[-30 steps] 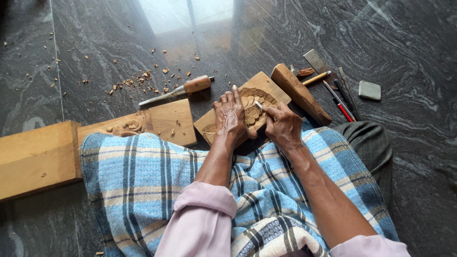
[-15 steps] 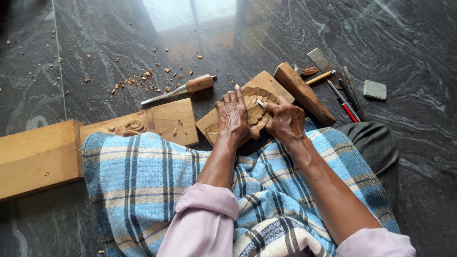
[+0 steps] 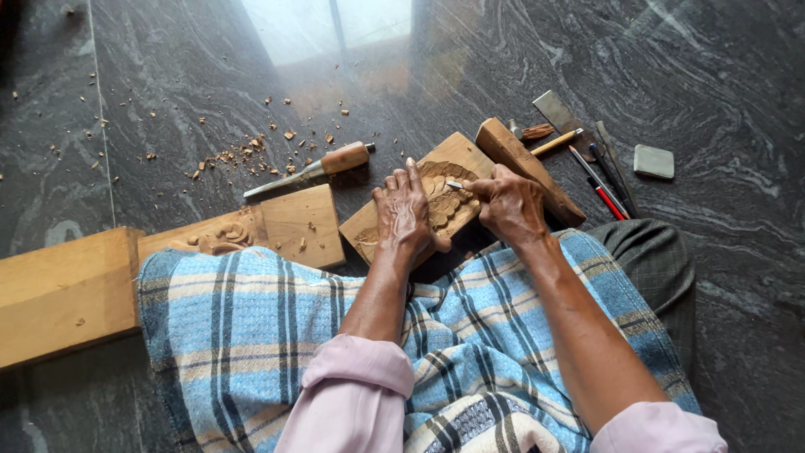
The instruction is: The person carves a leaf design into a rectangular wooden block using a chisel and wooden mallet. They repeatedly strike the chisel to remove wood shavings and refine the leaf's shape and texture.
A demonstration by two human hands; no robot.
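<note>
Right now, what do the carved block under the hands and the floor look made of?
The carved block looks like raw, unfinished wood: pale tan, matte, with relief cut into it and matching chips lying nearby. The floor looks like polished stone, perhaps granite or marble: dark grey with pale veins, and it mirrors window light.

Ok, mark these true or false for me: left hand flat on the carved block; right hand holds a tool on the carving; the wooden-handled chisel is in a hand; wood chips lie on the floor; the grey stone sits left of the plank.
1. The left hand lies flat on the carved block: true.
2. The right hand holds a small tool against the carving: true.
3. The wooden-handled chisel is in a hand: false, it lies on the floor, apart from both hands.
4. Wood chips lie on the floor: true.
5. The grey stone sits left of the plank: false, it lies far right, past the pencils.
</note>
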